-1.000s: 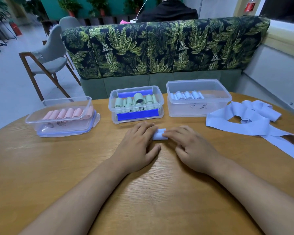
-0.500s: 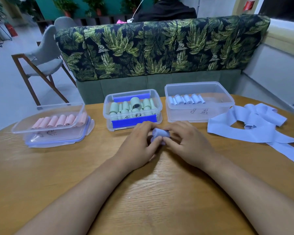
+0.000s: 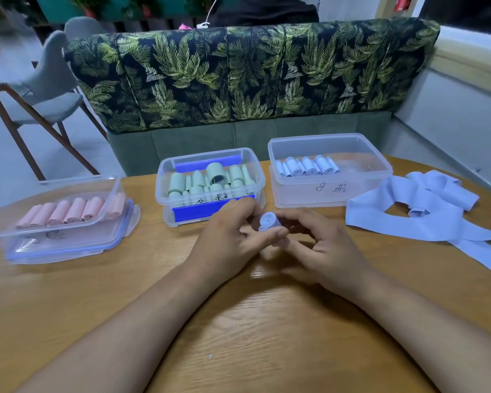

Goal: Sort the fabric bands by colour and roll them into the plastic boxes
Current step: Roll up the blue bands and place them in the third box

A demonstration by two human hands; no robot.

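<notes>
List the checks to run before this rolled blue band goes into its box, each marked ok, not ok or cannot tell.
1. Blue roll pinched between left hand and right hand: ok.
2. Roll's loose end tucked in: cannot tell.
3. Right box uncovered: ok.
4. Stored rolls match in colour: ok.
5. Bare floor beside those rolls: ok.

Left grip [image 3: 227, 245]: was a bare hand, with a broad back and rounded knuckles; its fingertips were blurred.
Right grip [image 3: 326, 251]: was a bare hand of like build, its fingers partly blurred.
Left forearm [image 3: 131, 321]: was bare along all its visible length, widening from the wrist to the lower edge.
Right forearm [image 3: 425, 321]: was bare likewise, running to the lower right corner.
Clothing: could not be told; only hands and forearms showed.
</notes>
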